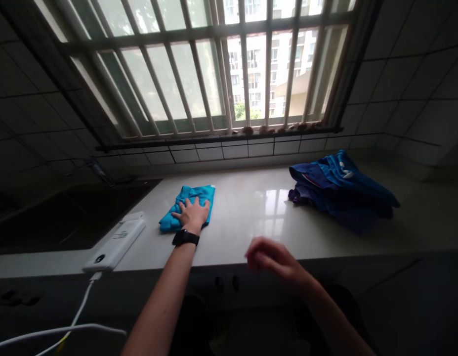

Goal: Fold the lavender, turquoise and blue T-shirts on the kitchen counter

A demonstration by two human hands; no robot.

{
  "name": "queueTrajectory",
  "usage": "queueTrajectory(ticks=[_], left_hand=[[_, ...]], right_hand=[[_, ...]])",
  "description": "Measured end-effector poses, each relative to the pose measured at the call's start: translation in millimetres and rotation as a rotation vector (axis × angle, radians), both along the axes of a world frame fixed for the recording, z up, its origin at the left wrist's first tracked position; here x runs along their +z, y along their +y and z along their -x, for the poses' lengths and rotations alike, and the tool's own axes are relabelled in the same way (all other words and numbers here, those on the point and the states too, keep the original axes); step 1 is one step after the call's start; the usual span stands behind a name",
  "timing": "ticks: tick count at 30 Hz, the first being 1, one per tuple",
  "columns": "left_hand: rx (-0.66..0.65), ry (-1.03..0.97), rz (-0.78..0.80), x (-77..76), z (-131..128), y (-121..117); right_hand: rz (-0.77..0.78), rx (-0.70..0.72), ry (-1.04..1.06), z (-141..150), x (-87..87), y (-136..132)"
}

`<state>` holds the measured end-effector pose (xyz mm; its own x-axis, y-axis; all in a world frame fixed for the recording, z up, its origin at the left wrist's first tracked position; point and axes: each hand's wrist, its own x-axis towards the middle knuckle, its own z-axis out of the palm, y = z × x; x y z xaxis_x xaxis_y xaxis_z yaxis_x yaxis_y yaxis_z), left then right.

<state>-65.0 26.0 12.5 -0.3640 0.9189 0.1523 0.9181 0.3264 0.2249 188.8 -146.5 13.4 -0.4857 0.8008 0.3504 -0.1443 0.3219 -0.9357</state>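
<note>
Pressing folded turquoise cloth (186, 193), long axis near-left to far-right, beneath our left hand (192, 213), fingers splayed; right hand (269, 257) curled.

Glossy, smooth pale stone or a similar material forms the surface (243, 212), mirroring window light, beside a dark, smooth-looking sink area (76, 212). Matt turquoise cloth (187, 207) lies creased and soft; the blue and purple cloth pile (336, 188) shows rumpled folds. The power bank (117, 242) is smooth white plastic, its cable (80, 306) plastic-coated. Smooth tiles (210, 150) line the wall below metal-looking window bars (199, 74). The watch (186, 238) is dark, its material unclear.
</note>
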Motion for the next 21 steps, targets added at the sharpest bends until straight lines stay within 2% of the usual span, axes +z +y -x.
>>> queueTrajectory(ticks=[2,4,6,7,8,11,14,15,17,19,21], left_hand=[[-0.005,-0.016,-0.027,-2.7,1.9,0.7],[-0.007,-0.029,-0.038,-4.9,3.9,2.3],[-0.013,-0.037,-0.041,-6.8,6.0,5.0],[-0.017,-0.037,-0.045,-7.8,7.2,6.5],[-0.023,-0.032,-0.057,-8.7,8.3,8.0],[-0.04,-0.001,-0.111,-11.1,10.8,11.7],[-0.02,0.009,-0.1,-10.7,10.3,12.2],[-0.014,0.005,-0.086,-9.6,9.5,11.3],[-0.018,-0.008,-0.066,-6.7,7.3,8.3],[-0.034,-0.019,-0.068,-3.9,5.2,4.6],[-0.042,-0.029,-0.079,-2.6,3.9,2.0]], right_hand=[[-0.234,-0.357,-0.193,-29.6,34.1,47.0],[-0.412,-0.82,-0.44,-66.6,54.0,83.7],[-0.41,-1.236,-0.681,-106.0,63.0,104.8],[-0.348,-1.386,-0.791,-124.3,64.8,109.9],[-0.274,-1.474,-0.896,-140.9,65.6,112.3],[-0.107,-1.531,-1.11,-177.8,67.9,112.2],[0.006,-1.574,-1.169,-200.0,74.9,112.6],[0.066,-1.56,-1.181,-205.6,77.8,114.2],[0.152,-1.441,-1.198,-214.9,83.8,120.0],[0.128,-1.312,-1.156,-221.6,92.0,129.3],[0.052,-1.306,-1.092,-225.1,106.2,141.7]])
